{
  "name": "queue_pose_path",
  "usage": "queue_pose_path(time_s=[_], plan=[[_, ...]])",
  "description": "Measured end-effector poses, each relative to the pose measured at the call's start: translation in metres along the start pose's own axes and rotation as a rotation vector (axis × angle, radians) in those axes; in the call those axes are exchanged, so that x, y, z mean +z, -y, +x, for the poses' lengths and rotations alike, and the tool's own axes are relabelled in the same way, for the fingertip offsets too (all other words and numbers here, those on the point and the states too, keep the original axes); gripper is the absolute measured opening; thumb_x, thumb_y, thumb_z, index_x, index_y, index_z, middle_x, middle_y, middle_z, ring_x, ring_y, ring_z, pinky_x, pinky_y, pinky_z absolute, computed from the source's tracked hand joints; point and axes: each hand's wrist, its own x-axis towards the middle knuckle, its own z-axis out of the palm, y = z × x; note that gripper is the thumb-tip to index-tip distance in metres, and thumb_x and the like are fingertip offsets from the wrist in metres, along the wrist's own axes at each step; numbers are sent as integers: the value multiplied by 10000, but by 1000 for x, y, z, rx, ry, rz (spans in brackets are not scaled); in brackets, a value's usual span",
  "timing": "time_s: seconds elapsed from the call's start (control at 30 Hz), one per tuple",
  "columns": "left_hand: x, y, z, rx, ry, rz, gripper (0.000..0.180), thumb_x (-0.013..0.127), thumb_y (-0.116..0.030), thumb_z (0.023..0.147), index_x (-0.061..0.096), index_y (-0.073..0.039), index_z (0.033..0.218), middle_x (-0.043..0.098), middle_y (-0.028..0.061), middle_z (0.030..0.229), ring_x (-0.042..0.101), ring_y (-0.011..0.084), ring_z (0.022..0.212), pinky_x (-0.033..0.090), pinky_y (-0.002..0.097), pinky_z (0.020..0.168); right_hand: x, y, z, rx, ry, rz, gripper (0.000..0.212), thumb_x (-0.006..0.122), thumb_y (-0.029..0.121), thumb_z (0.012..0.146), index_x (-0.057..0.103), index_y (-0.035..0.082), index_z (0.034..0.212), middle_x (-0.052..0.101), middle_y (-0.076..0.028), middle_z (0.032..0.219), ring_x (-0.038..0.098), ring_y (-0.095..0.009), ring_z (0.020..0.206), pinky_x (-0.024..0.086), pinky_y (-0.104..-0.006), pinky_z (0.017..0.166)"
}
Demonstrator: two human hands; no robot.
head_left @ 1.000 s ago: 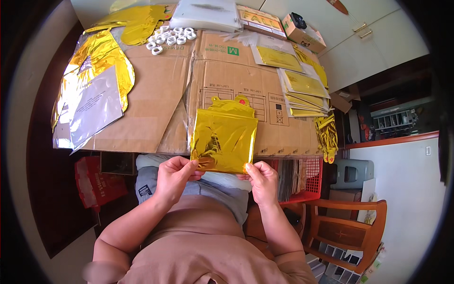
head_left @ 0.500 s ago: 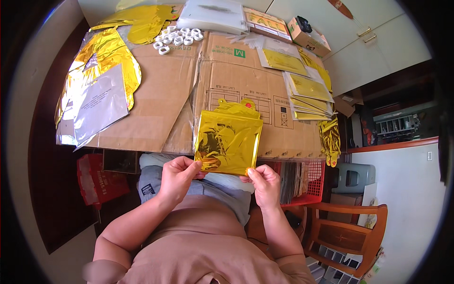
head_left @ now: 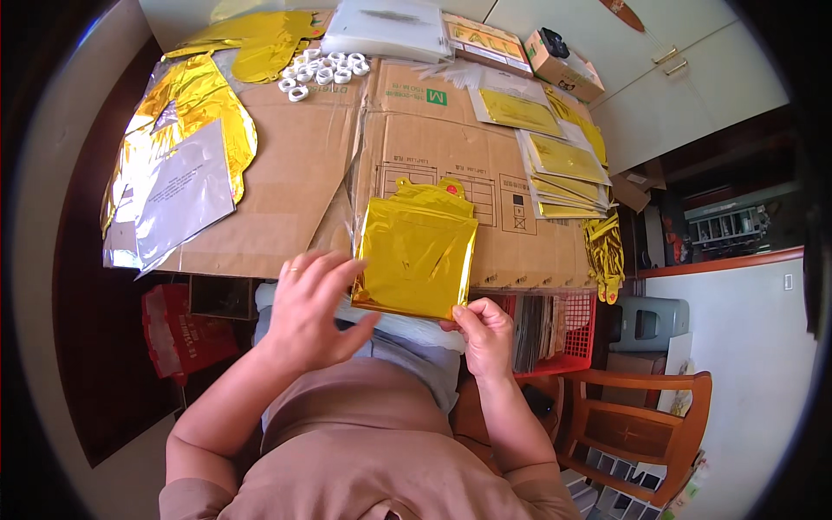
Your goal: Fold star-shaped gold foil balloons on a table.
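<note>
A folded gold foil balloon (head_left: 414, 260) lies as a flat square at the table's front edge, with small tabs sticking out at its far end. My right hand (head_left: 487, 336) pinches its near right corner between thumb and fingers. Just off its left side hovers my left hand (head_left: 314, 314), fingers spread and slightly blurred, with nothing in it. The foil is fairly smooth, with a few creases in the middle.
Flattened cardboard (head_left: 286, 173) covers the table. Large gold foil (head_left: 230, 130) and a printed clear bag (head_left: 182, 195) lie left; white rings (head_left: 325, 69) and clear sleeves (head_left: 386, 30) sit behind. Packed gold pieces (head_left: 568, 178) are stacked right. A wooden chair (head_left: 641, 381) stands lower right.
My left hand has let go of the balloon's near left corner, opened and moved up and left. The foil looks flatter. My right hand keeps its pinch.
</note>
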Motion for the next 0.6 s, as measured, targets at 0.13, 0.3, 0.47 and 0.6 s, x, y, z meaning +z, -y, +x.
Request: queue_pose_path(time_s=[0.13,0.3,0.47,0.6], plan=[[18,-9,25,287,166,218,869,784,-269,742,440,-71,1515,395,173,1579,325,343,1499,252,517,1217,2,0,1,-10,3,12,118,669,1,942,652,1,825,721,-92,776,708,-143,714,584,-292,725],[53,3,19,459,147,395,620,531,-190,925,429,-26,1514,387,157,1598,335,347,1501,233,526,1229,-1,-1,1,8,20,38,115,666,8,945,646,10,832,723,-100,792,710,-159,715,586,-301,725],[62,8,13,431,167,387,607,506,-236,950,436,-1,1506,394,180,1587,364,353,1481,265,520,1212,-3,-4,1,23,41,53,111,663,23,948,633,23,841,727,-122,820,718,-187,725,589,-328,730],[63,9,10,403,201,331,595,509,-195,944,439,13,1498,395,193,1583,368,358,1478,266,521,1210,-4,-7,1,32,39,45,109,663,27,950,632,21,845,727,-128,815,722,-190,728,596,-333,737]])
